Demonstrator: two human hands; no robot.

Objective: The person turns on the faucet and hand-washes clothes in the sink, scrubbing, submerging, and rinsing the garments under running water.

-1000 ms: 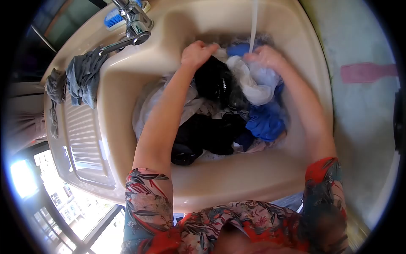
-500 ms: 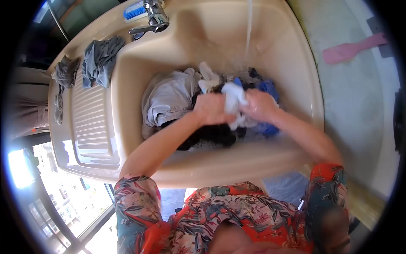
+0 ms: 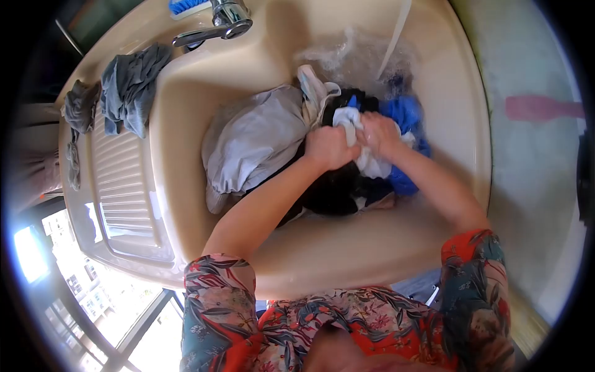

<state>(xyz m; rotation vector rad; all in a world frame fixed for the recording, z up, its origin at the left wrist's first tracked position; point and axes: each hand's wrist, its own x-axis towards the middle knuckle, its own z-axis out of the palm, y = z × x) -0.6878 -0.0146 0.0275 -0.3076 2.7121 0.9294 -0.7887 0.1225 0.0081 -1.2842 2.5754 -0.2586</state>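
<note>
My left hand (image 3: 332,147) and my right hand (image 3: 379,135) are close together over the basin, both closed on a wet white cloth (image 3: 372,162). Part of the cloth bulges up between them, and more hangs below my right hand. Beneath lie black garments (image 3: 331,191), partly hidden by my left hand and forearm. A blue garment (image 3: 406,115) is just right of my right hand. To the left, a pale grey garment (image 3: 257,136) puffs up out of the water, with a cream cloth (image 3: 313,93) at its upper right.
Water (image 3: 394,40) runs into the beige sink (image 3: 434,37). A chrome faucet (image 3: 230,18) and blue brush (image 3: 186,6) are at the top. Grey cloths (image 3: 131,87) lie on the ribbed washboard (image 3: 124,186). A pink paddle (image 3: 539,108) lies on the right ledge.
My hands, earlier apart at the top of the pile, have come together and closed on the white cloth. The pale grey garment now shows puffed up at the left. The view has shifted.
</note>
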